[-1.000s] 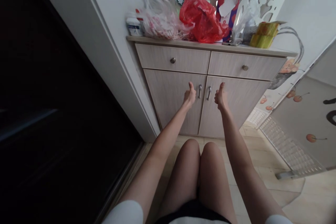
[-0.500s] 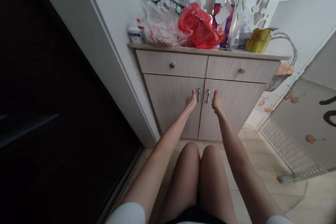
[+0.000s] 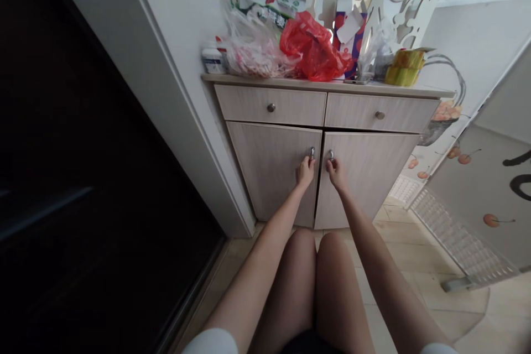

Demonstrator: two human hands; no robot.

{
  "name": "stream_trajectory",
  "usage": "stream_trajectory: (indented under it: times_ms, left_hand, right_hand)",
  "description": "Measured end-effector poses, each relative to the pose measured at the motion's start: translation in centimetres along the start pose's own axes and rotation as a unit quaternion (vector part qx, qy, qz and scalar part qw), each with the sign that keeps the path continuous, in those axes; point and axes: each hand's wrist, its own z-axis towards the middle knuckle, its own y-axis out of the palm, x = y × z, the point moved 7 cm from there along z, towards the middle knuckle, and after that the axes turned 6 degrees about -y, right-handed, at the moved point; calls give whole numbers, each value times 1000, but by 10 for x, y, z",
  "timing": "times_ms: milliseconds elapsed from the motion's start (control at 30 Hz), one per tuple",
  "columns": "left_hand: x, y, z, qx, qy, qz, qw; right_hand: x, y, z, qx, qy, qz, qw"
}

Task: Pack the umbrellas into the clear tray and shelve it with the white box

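My left hand [image 3: 305, 171] is closed around the small metal handle [image 3: 312, 151] of the left cabinet door [image 3: 271, 168]. With closed fingers, my right hand [image 3: 336, 171] grips the handle [image 3: 331, 154] of the right cabinet door [image 3: 367, 171]. Both doors stand slightly ajar, with a dark gap along their top edges and between them. The fingers hide the lower part of each handle. Above the doors are two drawers, the left drawer [image 3: 249, 102] and the right drawer [image 3: 398, 110], each with a round knob.
On the cabinet top [image 3: 286, 84] lie a red plastic bag [image 3: 313, 47], a clear bag [image 3: 257, 52], a purple box [image 3: 350, 38] and a yellow package [image 3: 404, 68]. A white wall edge [image 3: 182, 83] rises at left. A grey panel [image 3: 489, 188] stands at right.
Both hands have gone from beside the handles, thumbs up, to gripping them. The two doors have come slightly open toward me.
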Motion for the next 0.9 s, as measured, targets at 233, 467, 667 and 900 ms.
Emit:
stream_trajectory:
  times_ms: [233, 467, 667, 900]
  left_hand:
    - [-27, -39, -56, 43, 50, -22, 998]
    - [-59, -99, -106, 103, 71, -61, 990]
    - [-65, -127, -126, 130, 77, -52, 987]
    - [-85, -174, -151, 199, 60, -23, 978]
  right_hand:
    - [-18, -50, -62, 37, -20, 29, 999]
    - [-31, -104, -115, 76, -8, -9, 997]
    - [-37, -159, -157, 126, 7, -51, 991]
    - [-42, -211, -186, 160, 26, -111, 981]
